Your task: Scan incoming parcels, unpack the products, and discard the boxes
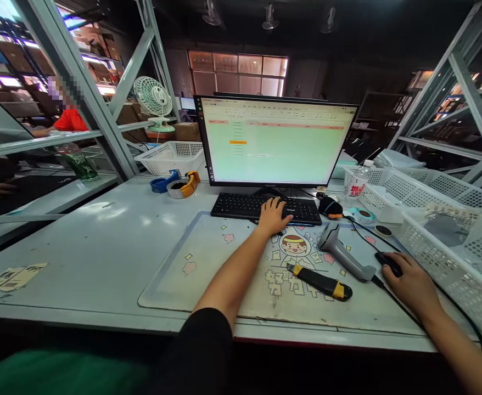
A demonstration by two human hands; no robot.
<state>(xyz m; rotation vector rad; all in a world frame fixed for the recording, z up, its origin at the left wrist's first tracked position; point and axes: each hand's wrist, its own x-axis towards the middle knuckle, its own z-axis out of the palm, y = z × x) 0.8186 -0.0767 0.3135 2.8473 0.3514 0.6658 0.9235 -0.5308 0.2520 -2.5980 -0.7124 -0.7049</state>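
Observation:
My left hand (pixel 273 215) rests on the right part of a black keyboard (pixel 236 205), fingers spread over the keys. On the right, my right hand (pixel 412 282) is wrapped over a black computer mouse (pixel 389 264) at the edge of a printed desk mat (pixel 175 274). Between my arms lie a grey barcode scanner (pixel 346 255) and a black and yellow utility knife (pixel 321 282). Behind the keyboard a lit monitor (pixel 274 148) shows a table-like page with one orange highlighted line.
Tape dispensers (pixel 183 186) and a white basket (pixel 171 156) stand left of the monitor. More white baskets (pixel 450 263) and a bottle (pixel 358 181) line the right side. A fan (pixel 153 99) stands behind. A person in a red top (pixel 71 119) is beyond the metal frame (pixel 76 82).

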